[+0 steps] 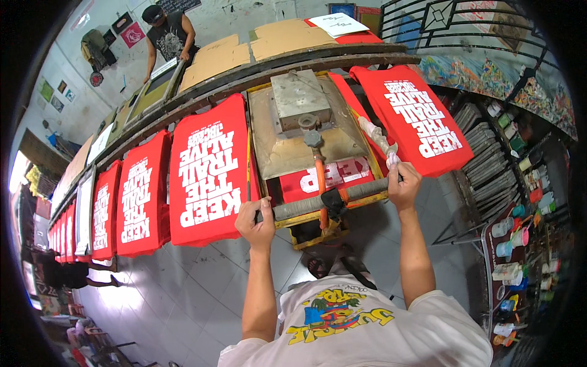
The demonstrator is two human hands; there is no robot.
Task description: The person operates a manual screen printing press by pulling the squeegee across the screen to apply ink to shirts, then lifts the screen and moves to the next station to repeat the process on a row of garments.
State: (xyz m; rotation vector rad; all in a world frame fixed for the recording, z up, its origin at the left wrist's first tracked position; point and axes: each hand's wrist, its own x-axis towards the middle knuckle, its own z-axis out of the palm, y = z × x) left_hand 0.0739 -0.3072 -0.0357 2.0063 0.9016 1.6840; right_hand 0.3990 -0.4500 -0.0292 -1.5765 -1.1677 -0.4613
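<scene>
A heater unit (299, 101) with a metal box over a wide sloping hood stands in front of me on a yellow frame (293, 218). Its front handle bar (306, 206) is wrapped in grey tape. My left hand (255, 223) is closed around the bar's left end. At the right end, my right hand (403, 185) grips the same bar, beside a whitish wrapped strip (378, 137). An orange hose (320, 174) runs from a valve on the hood to a black-tied spot on the bar. Below the hood shows part of a red shirt (290, 185) with white print.
Red printed shirts (208, 174) lie along the long table to the left, another red shirt (416, 119) to the right. Across the table, a co-worker (170, 37) holds a screen frame (156, 85). Paint pots (504, 249) and stacked frames (489, 156) stand at right.
</scene>
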